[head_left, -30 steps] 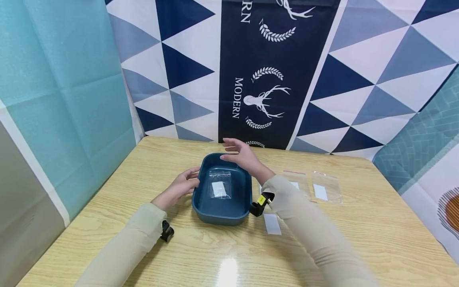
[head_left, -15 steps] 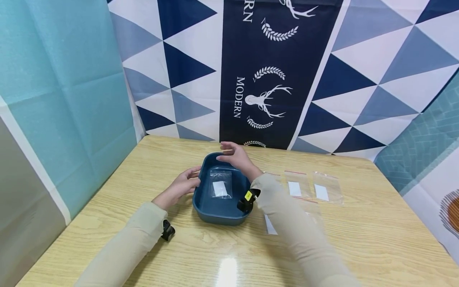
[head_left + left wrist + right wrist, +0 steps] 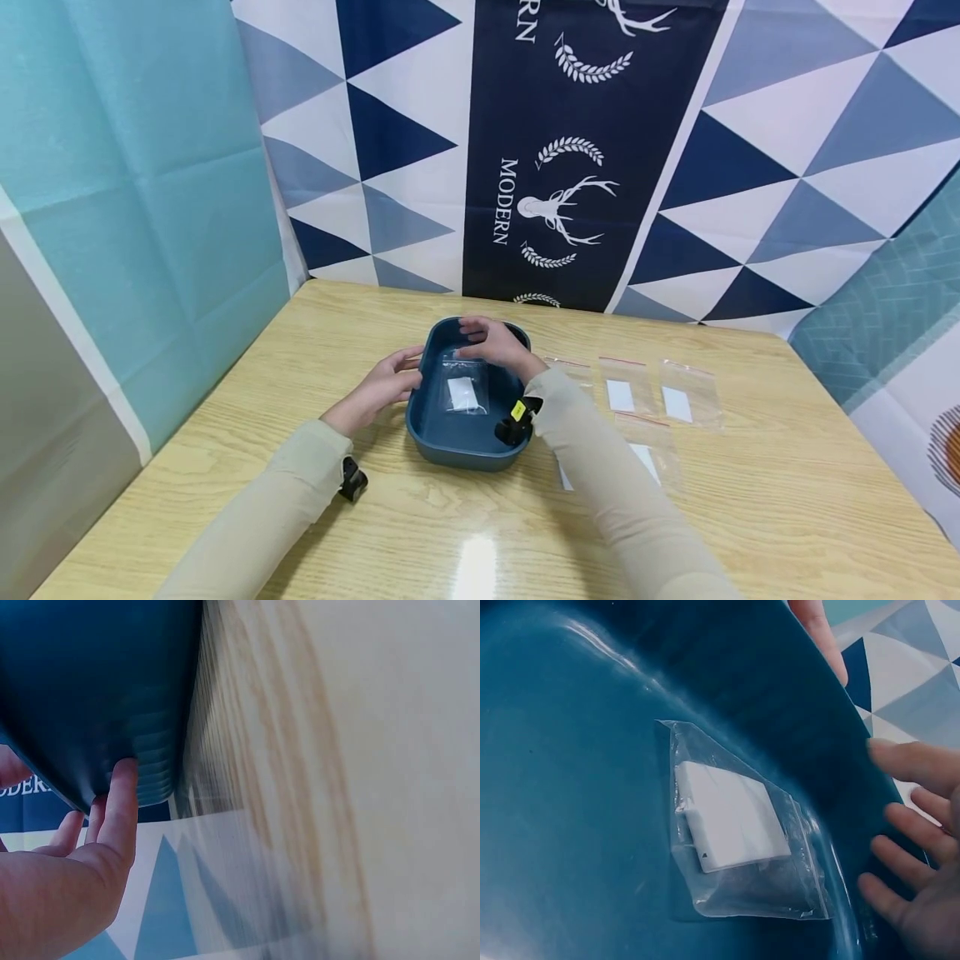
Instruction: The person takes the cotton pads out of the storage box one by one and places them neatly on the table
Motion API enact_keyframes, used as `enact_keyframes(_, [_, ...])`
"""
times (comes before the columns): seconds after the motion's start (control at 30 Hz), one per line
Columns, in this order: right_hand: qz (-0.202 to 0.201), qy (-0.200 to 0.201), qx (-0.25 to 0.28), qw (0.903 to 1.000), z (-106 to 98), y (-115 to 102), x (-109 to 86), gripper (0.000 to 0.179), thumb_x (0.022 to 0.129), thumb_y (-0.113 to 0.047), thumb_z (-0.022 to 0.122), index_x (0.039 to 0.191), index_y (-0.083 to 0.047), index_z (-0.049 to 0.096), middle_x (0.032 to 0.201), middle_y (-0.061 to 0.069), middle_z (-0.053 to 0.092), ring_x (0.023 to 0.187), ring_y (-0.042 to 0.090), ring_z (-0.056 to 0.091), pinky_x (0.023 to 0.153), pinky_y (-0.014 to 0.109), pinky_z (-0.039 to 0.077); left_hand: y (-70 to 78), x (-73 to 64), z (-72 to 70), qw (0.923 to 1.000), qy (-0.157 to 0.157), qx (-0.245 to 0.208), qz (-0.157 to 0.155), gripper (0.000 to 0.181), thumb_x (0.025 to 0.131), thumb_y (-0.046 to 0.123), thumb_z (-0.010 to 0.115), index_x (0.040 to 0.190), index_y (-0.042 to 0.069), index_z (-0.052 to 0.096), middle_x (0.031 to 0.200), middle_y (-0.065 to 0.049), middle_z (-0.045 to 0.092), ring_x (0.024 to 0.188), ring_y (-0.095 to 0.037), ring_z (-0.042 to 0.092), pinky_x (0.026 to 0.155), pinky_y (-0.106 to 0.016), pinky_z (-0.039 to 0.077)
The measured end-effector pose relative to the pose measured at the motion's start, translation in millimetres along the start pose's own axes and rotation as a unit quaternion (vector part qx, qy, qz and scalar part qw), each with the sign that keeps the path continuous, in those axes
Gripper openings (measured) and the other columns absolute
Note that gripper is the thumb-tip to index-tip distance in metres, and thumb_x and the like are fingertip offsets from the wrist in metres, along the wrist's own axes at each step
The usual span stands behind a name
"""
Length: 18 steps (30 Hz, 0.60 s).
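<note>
A dark blue rectangular plastic bin point(image 3: 461, 435) stands on the wooden table. On its floor lies a small clear zip bag point(image 3: 465, 390) with a white card-like piece inside; the right wrist view shows this bag point(image 3: 735, 825) close up. My left hand point(image 3: 382, 385) touches the bin's left wall from outside, its fingers extended, and in the left wrist view a fingertip point(image 3: 126, 766) meets the ribbed outer side. My right hand point(image 3: 495, 343) hovers inside the far part of the bin, past the bag, with loose, spread fingers and nothing held.
Several more clear zip bags with white pieces lie on the table to the right, among them a far bag point(image 3: 630, 385), a rightmost bag point(image 3: 693, 396) and a nearer bag point(image 3: 652, 454). My right sleeve point(image 3: 600, 475) partly covers another. A patterned cloth point(image 3: 408, 167) hangs behind the table.
My right hand has come from above the bin's far rim down and nearer, into the bin by the bag. My left hand stays at the left wall.
</note>
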State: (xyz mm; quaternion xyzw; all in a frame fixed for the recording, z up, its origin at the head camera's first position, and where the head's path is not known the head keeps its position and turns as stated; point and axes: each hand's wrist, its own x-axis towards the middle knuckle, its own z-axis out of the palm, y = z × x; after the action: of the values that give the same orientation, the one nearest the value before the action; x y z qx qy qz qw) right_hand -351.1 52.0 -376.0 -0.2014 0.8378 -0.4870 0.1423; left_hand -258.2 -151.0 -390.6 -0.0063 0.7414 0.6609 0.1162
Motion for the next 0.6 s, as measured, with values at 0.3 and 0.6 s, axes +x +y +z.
enact_keyframes(0.3, [-0.006,-0.15,-0.113,0.9822,2.4,2.9,-2.5,0.073,0.075,-0.011,0.077,0.138,-0.002,0.04,0.141,0.012,0.041,0.13,0.025,0.035,0.106,0.039,0.029,7.5,-6.8,1.7,0.9999,-0.01,-0.011,0.001,0.066,0.081,0.0,0.047,0.144,0.005,0.03,0.142,-0.023,0.034,0.118,-0.035,0.047,0.093,-0.044,0.044])
enact_keyframes(0.6, [0.035,-0.245,-0.166,0.9547,3.3,2.8,-4.6,0.084,0.069,-0.015,0.082,0.141,-0.013,0.039,0.145,0.009,0.03,0.128,0.023,0.031,0.107,0.041,0.024,2.8,-3.6,2.1,1.0,0.002,-0.009,0.002,0.065,0.081,0.0,0.047,0.143,0.008,0.033,0.141,-0.02,0.036,0.115,-0.033,0.049,0.093,-0.044,0.044])
